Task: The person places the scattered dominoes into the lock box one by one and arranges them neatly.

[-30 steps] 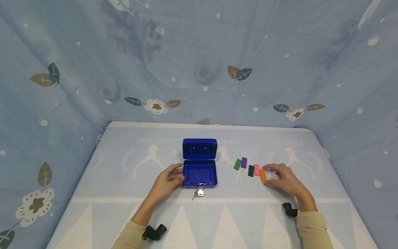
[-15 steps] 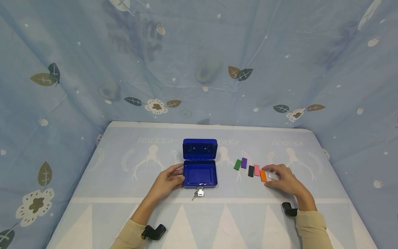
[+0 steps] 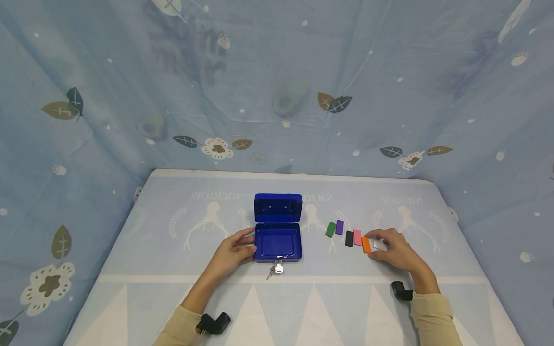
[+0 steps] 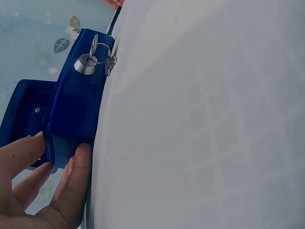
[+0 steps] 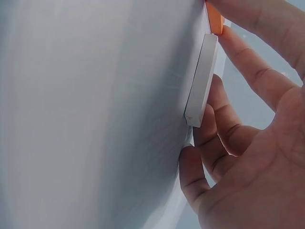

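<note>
A blue cash box [image 3: 279,241] stands with its lid [image 3: 278,208] raised, and a lock with keys [image 3: 278,267] sits on its front. My left hand [image 3: 233,253] rests against the box's left side; in the left wrist view its fingertips [image 4: 83,152] touch the end wall. With thumb and index finger, my right hand [image 3: 396,249] pinches the ends of a flat orange block [image 3: 366,245] at table level. Beside the orange block, partly under the hand, lies a white block [image 3: 380,244]; the right wrist view shows this white block [image 5: 202,81] apart from the palm.
To the left of the orange block lie a pink block [image 3: 357,237], a black block [image 3: 349,239], a purple block [image 3: 339,227] and a green block [image 3: 331,229]. They rest on a patterned tabletop [image 3: 311,298]. Behind and beside the table hangs a blue printed curtain [image 3: 277,139].
</note>
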### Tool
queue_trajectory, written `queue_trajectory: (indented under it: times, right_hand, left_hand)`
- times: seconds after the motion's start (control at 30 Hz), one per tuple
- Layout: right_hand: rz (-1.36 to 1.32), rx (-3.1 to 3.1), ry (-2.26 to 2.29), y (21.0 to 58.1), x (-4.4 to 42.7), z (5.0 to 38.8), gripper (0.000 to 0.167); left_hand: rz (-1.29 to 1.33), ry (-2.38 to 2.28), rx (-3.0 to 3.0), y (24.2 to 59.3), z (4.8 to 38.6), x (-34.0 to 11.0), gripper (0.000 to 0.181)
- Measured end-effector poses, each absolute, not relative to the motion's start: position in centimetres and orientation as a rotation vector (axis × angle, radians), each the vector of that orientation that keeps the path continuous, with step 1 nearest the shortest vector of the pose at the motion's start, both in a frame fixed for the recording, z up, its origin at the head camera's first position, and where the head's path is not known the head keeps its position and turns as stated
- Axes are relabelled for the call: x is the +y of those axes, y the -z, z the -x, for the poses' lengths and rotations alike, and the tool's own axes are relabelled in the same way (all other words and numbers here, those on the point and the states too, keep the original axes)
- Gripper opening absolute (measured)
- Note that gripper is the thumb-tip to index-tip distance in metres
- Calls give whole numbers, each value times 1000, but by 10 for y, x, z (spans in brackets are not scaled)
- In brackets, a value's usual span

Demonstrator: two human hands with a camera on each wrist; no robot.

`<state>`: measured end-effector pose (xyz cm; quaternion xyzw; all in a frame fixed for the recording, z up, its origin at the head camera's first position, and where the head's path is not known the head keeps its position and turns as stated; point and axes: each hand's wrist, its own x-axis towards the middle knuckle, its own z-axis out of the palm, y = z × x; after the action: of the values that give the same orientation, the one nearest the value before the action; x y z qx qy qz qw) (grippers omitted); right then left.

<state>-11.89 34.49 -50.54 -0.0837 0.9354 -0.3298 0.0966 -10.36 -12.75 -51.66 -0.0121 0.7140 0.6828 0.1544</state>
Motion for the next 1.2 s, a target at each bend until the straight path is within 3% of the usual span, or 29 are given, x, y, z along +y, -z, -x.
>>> queue_trajectory:
  times: [0.73, 1.2]
  right_hand:
    - [277, 2746, 1019, 501, 343, 120, 44]
    - [492, 2775, 1115, 491, 322, 119, 46]
  left_hand:
    - [1, -1981, 2010, 516, 102, -129, 56]
    - [0, -1977, 2019, 516, 102, -128, 56]
